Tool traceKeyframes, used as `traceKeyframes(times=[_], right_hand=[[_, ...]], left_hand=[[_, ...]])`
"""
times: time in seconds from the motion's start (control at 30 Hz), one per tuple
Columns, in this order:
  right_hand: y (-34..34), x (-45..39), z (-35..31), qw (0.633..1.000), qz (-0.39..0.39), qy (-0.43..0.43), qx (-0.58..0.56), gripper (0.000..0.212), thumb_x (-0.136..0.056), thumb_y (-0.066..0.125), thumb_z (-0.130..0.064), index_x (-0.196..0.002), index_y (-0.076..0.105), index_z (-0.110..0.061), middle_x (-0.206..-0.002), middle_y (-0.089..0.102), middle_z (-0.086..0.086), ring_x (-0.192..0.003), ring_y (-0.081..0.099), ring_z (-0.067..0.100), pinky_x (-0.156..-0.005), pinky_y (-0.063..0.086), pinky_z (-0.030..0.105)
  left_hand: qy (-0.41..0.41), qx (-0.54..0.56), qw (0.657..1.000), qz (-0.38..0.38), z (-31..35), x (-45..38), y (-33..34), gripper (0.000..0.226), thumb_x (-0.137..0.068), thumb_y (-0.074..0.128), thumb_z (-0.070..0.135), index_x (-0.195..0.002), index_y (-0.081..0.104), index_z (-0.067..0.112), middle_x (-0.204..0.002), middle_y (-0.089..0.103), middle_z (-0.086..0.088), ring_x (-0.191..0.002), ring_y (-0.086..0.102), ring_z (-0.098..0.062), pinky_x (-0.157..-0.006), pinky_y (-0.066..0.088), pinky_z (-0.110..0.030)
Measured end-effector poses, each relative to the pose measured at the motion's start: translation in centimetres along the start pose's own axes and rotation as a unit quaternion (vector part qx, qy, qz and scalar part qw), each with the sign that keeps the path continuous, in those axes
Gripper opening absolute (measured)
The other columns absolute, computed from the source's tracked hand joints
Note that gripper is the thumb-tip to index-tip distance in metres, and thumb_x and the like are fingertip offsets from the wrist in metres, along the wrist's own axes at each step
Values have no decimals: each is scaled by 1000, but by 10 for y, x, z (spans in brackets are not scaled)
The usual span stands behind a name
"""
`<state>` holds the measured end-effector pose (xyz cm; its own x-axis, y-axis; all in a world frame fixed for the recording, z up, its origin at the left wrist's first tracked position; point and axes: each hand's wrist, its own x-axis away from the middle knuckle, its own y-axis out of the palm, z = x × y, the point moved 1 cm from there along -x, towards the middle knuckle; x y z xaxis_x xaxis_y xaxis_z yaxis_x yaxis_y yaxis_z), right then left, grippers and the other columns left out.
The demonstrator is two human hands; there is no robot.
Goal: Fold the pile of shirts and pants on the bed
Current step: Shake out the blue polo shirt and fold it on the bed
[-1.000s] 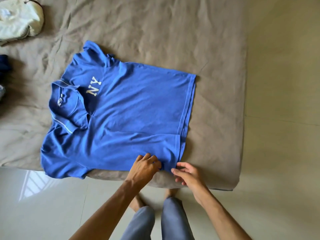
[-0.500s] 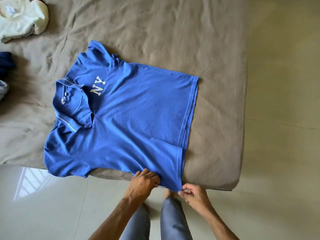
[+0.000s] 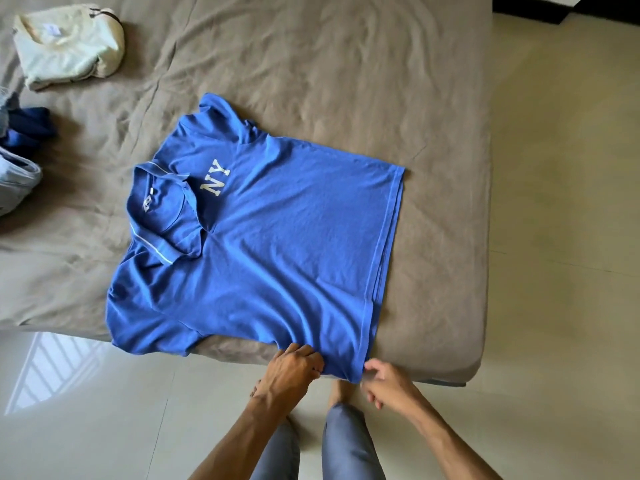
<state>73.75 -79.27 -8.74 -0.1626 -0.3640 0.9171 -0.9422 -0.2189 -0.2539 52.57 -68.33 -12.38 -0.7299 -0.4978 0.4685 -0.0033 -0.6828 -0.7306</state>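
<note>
From the head camera, our one view, we see the blue polo shirt lying face up on the bed, collar to the left and hem to the right, with its near side edge hanging over the near edge of the mattress. Our left hand has its fingers curled round that near edge, gripping a bunch of fabric. Our right hand sits just beside the near hem corner; its fingers are loosely bent and we cannot tell whether they pinch the corner or only touch it.

We judge the risks as follows. The shirt already overhangs the bed, so a strong pull toward us could drag it off onto the floor. If only the left hand truly holds, the lift would be lopsided and the hem corner would droop, giving a skewed fold line. The far sleeve and near sleeve are both spread out and could bunch under the body as the side comes over. The collar lies askew and may crease if trapped.

Far left, a folded pale shirt rests on the bed, and at the left edge a heap of dark blue and denim clothes waits, well apart from the polo.
</note>
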Motion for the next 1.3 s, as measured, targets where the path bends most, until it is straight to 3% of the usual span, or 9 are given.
traceKeyframes(times=[0.13, 0.37, 0.47, 0.6, 0.7, 0.87, 1.03, 1.17, 1.3], right_hand=[[-47, -8, -35, 980, 145, -21, -132, 17, -95, 60, -4, -106, 71, -10, -67, 69, 5, -48, 59, 11, -44, 40, 22], [-159, -58, -133, 953, 203, -85, -209, 14, -96, 63, -14, -102, 75, -15, -89, 77, 11, -69, 70, 17, -54, 48, 24], [-198, -86, -165, 949, 235, -110, -180, 15, -94, 67, -23, -107, 76, -23, -100, 77, 1, -84, 73, 14, -67, 57, 29], [-240, -137, -195, 941, 251, -118, -196, 43, -92, 73, -27, -133, 62, -21, -120, 68, -1, -102, 69, 19, -95, 58, 44], [-265, -174, -210, 930, 229, -93, -273, 46, -94, 73, -20, -135, 56, -14, -112, 64, 4, -91, 63, 20, -74, 54, 36], [-298, -206, -222, 916, 144, -59, -371, 26, -94, 73, -20, -119, 67, -22, -106, 71, 3, -91, 68, 17, -74, 52, 30], [-306, -223, -232, 930, 193, -108, -294, 20, -93, 72, -12, -112, 72, -16, -92, 67, -1, -69, 56, 6, -50, 38, 12], [-312, -230, -243, 936, 171, -112, -286, 19, -95, 67, -13, -109, 75, -24, -96, 71, -4, -84, 62, 11, -61, 45, 20], [-310, -235, -247, 933, 187, -107, -288, 31, -92, 58, 1, -114, 74, -13, -87, 73, 2, -69, 69, 12, -54, 49, 17]], left_hand=[[-43, 109, 993, 30, 18, -15, -39, 17, -99, 60, 41, -114, 62, 33, -114, 63, 11, -108, 61, -16, -81, 47, -34], [-84, 124, 984, 95, 17, -98, -136, 32, -99, 62, 42, -129, 57, 32, -125, 63, 6, -120, 59, -22, -92, 51, -41], [-100, 111, 984, 100, 11, -132, -159, 36, -99, 62, 44, -133, 53, 34, -127, 60, 5, -122, 57, -23, -94, 51, -43], [-127, 95, 980, 118, 0, -171, -172, 45, -97, 64, 44, -140, 49, 39, -138, 53, 9, -123, 55, -22, -93, 49, -42], [-127, 76, 978, 146, -10, -209, -168, 56, -94, 69, 44, -145, 47, 42, -150, 45, 9, -130, 51, -23, -95, 48, -42], [-155, 105, 974, 126, -7, -254, -149, 61, -91, 73, 44, -146, 48, 42, -156, 39, 10, -140, 43, -21, -101, 50, -42], [-170, 94, 973, 120, 1, -254, -136, 63, -89, 74, 45, -146, 47, 43, -160, 33, 9, -144, 36, -22, -103, 48, -42], [-172, 102, 971, 132, 11, -238, -120, 68, -86, 73, 51, -147, 44, 46, -163, 29, 12, -146, 34, -20, -105, 47, -42], [-180, 99, 974, 99, 21, -218, -97, 71, -88, 67, 58, -151, 36, 48, -167, 16, 16, -153, 23, -18, -111, 42, -40]])
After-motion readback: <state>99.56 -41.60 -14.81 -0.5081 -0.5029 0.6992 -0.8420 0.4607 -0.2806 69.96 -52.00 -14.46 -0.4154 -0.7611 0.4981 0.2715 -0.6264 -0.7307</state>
